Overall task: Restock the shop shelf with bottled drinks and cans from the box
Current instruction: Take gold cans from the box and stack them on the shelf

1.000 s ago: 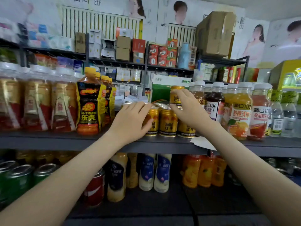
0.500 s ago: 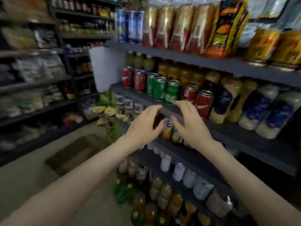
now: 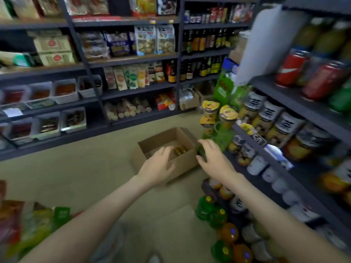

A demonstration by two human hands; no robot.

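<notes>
Box: a brown cardboard box (image 3: pixel 183 165) is sitting on the floor (image 3: pixel 76 177) with its top open, just beside the foot of the drinks shelf (image 3: pixel 296 100) on the right.
Cans: a few gold cans (image 3: pixel 180 149) are lying at the bottom of the box against its right wall; the labels are too blurred to read.
Left hand: the left hand (image 3: pixel 157 166) is hovering over the near wall of the box, its grip lying apart with relaxed fingers and holding nothing.
Right hand: the right hand (image 3: pixel 214 160) is hanging over the box's right corner, its grip apart too, with fingers spread and lightly bent, empty.
Shelf stock: red cans (image 3: pixel 290 67) are standing on an upper board, and dark-labelled bottles (image 3: pixel 266 111) are filling the one below.
Crowding the box: yellow-lidded cups (image 3: pixel 210 106) are stacking up just behind the right hand, and green bottles (image 3: pixel 205 207) are lining the floor under the right forearm.
Elsewhere: a white sheet (image 3: pixel 266 44) is hanging off the shelf end, and snack racks (image 3: pixel 133 59) are running along the far side.
</notes>
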